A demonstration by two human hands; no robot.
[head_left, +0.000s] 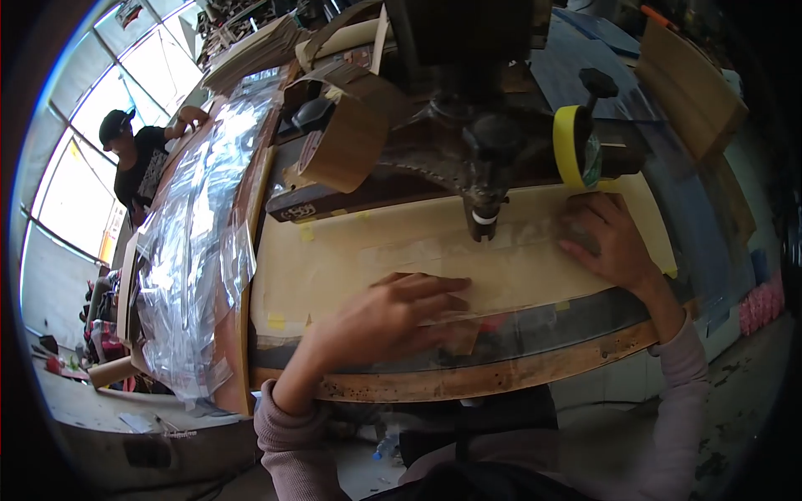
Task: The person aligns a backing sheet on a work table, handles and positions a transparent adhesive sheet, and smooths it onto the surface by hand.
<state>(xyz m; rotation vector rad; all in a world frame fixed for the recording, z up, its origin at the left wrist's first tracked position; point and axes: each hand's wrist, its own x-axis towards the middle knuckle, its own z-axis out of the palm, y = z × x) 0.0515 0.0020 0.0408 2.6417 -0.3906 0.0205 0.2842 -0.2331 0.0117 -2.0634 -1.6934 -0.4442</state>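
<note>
A pale yellowish sheet (334, 259) covers the worktable under the head of a dark machine (484, 200). Some clear, shiny plastic lies over its middle, though its outline is hard to make out. My left hand (401, 313) hovers over or rests on the front part of the sheet, fingers stretched to the right and slightly blurred. At the right end of the sheet is my right hand (614, 242), thumb and fingers apart, near the clear plastic. I make out nothing held in either hand.
A yellow tape roll (570, 150) hangs on the machine's right side, above my right hand. Brown cardboard (347, 142) curves at its left. Clear plastic bags (196, 250) cover the left table, where another person (142, 159) stands. A wooden edge (501, 371) borders the front.
</note>
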